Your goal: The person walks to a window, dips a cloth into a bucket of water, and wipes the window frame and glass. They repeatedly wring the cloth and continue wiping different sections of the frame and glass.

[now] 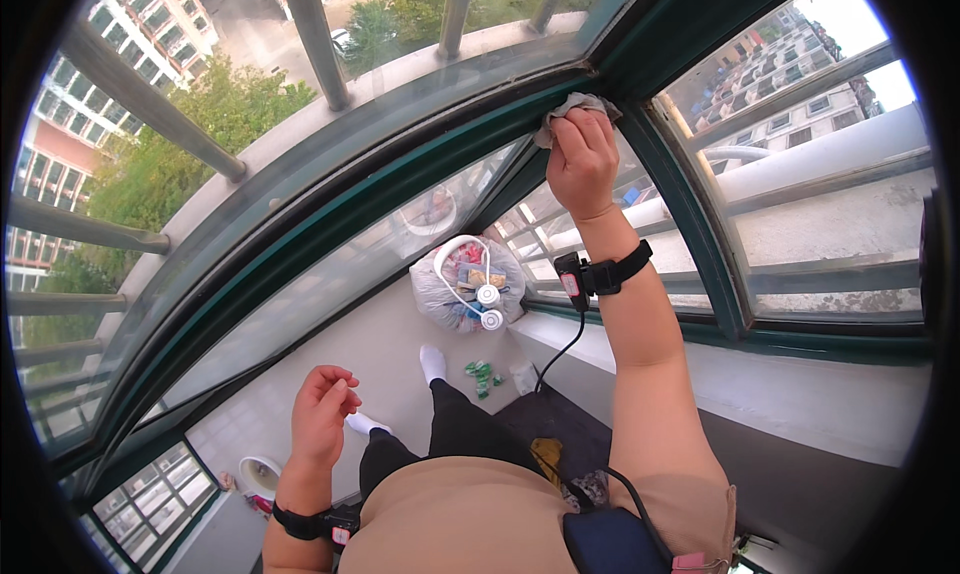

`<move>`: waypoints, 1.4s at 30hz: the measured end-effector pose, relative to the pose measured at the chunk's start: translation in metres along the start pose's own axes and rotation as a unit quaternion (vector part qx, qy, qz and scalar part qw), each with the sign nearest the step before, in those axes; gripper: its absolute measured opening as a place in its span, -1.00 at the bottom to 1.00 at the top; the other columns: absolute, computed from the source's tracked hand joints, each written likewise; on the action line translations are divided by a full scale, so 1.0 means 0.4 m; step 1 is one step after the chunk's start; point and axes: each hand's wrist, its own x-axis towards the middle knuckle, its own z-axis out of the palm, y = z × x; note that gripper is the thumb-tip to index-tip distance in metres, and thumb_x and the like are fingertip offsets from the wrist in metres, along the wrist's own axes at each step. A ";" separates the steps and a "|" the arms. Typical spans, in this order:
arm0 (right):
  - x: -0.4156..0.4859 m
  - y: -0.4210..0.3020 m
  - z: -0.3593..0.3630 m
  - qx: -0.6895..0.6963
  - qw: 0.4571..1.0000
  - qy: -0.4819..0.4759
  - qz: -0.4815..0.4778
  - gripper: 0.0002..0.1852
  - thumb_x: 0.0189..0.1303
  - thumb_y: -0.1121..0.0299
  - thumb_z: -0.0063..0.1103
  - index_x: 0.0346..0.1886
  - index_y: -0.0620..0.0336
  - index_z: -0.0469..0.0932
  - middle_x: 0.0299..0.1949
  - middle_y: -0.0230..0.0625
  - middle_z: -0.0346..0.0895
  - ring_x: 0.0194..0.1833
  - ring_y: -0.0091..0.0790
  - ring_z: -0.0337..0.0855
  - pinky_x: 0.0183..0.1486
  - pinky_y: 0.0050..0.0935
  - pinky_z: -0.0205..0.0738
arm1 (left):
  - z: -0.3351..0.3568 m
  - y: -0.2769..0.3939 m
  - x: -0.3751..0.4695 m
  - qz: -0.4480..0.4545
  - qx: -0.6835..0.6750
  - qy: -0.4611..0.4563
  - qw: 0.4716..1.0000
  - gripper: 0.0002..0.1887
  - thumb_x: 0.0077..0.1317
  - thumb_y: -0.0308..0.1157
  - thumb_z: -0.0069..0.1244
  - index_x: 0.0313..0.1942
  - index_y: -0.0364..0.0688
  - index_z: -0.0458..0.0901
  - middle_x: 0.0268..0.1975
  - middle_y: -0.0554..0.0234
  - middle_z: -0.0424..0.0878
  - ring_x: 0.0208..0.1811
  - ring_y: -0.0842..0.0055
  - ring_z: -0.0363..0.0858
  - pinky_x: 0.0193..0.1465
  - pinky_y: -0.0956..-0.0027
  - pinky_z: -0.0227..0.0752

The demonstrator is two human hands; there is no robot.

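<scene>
My right hand (586,161) is raised to the upper corner of a green window frame (457,143). Bunched under its fingers is a crumpled grey cloth (553,122), pressed against the frame where the horizontal rail meets the upright post (694,214). Part of the cloth is hidden by the fingers. My left hand (324,413) hangs in front of my body at the lower left, fingers loosely curled, holding nothing and touching nothing. Glass panes (375,233) lie below and above the rail.
Metal bars (315,41) stand outside the glass. On the floor (300,341) are a stuffed plastic bag (435,296) with a white neck fan (442,253) on top, green wrappers (478,375), a dark mat (559,424) and a white bucket (259,475). A black cable (559,353) hangs from my right wrist strap.
</scene>
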 end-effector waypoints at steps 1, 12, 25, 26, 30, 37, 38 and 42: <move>0.008 0.001 -0.011 0.006 0.999 -0.025 -0.047 -0.82 -0.03 0.61 0.23 -0.31 0.21 0.65 -0.22 -0.23 0.61 -0.11 -0.06 0.60 0.03 -0.22 0.52 | 0.005 -0.001 0.004 -0.014 0.003 0.007 1.000 -0.88 0.44 -0.44 -0.07 -0.08 -0.22 0.52 -0.16 0.27 0.61 -0.29 0.61 0.55 -0.19 0.51 0.37; 0.016 0.002 -0.020 0.013 0.999 -0.034 -0.020 -0.79 -0.05 0.67 0.23 -0.30 0.27 0.68 -0.25 -0.19 0.63 -0.16 -0.07 0.63 -0.03 -0.23 0.55 | 0.039 0.014 0.024 -0.008 0.027 -0.028 0.999 -0.89 0.44 -0.43 -0.07 -0.09 -0.21 0.52 -0.18 0.28 0.61 -0.28 0.61 0.54 -0.19 0.52 0.37; 0.007 -0.055 -0.001 0.039 0.997 -0.052 -0.050 -0.79 -0.06 0.57 0.27 -0.29 0.16 0.67 -0.25 -0.32 0.61 -0.15 -0.22 0.61 -0.03 -0.26 0.54 | 0.021 0.016 0.013 0.003 0.039 -0.015 0.999 -0.90 0.43 -0.41 -0.06 -0.11 -0.19 0.51 -0.22 0.29 0.61 -0.30 0.60 0.54 -0.20 0.49 0.39; 0.002 -0.009 -0.003 0.006 1.000 -0.020 -0.021 -0.79 -0.06 0.59 0.26 -0.28 0.18 0.67 -0.24 -0.29 0.62 -0.15 -0.16 0.62 -0.03 -0.24 0.55 | 0.014 0.019 0.005 0.014 0.037 -0.019 0.999 -0.90 0.43 -0.41 -0.06 -0.11 -0.19 0.51 -0.22 0.29 0.61 -0.31 0.60 0.54 -0.20 0.50 0.39; 0.013 0.034 0.001 -0.045 0.997 0.013 0.057 -0.81 -0.03 0.65 0.19 -0.29 0.25 0.65 -0.24 -0.20 0.61 -0.15 -0.04 0.60 -0.04 -0.22 0.54 | -0.015 0.020 -0.024 0.038 0.028 -0.004 0.999 -0.90 0.43 -0.41 -0.07 -0.11 -0.18 0.52 -0.23 0.30 0.61 -0.31 0.61 0.54 -0.20 0.51 0.39; 0.031 -0.240 0.006 0.077 0.992 -0.055 -0.087 -0.79 -0.09 0.56 0.25 -0.31 0.17 0.67 -0.26 -0.32 0.59 -0.18 -0.24 0.60 -0.07 -0.31 0.54 | -0.007 0.004 -0.023 0.009 0.020 -0.018 1.000 -0.88 0.44 -0.44 -0.07 -0.09 -0.22 0.54 -0.20 0.27 0.62 -0.27 0.62 0.54 -0.17 0.52 0.38; 0.036 -0.223 0.002 0.100 0.990 -0.068 -0.074 -0.80 -0.08 0.53 0.27 -0.29 0.16 0.67 -0.25 -0.34 0.59 -0.18 -0.26 0.61 -0.07 -0.30 0.54 | -0.005 0.006 -0.024 0.014 0.024 -0.024 0.999 -0.88 0.43 -0.44 -0.06 -0.09 -0.22 0.54 -0.20 0.27 0.62 -0.27 0.62 0.54 -0.18 0.52 0.38; 0.039 -0.121 -0.005 0.052 0.999 -0.007 -0.016 -0.77 -0.07 0.60 0.27 -0.27 0.18 0.69 -0.26 -0.30 0.62 -0.19 -0.14 0.60 -0.09 -0.24 0.53 | -0.019 0.008 -0.040 0.039 0.028 -0.023 0.999 -0.88 0.43 -0.43 -0.05 -0.10 -0.22 0.54 -0.21 0.28 0.62 -0.27 0.62 0.54 -0.19 0.52 0.37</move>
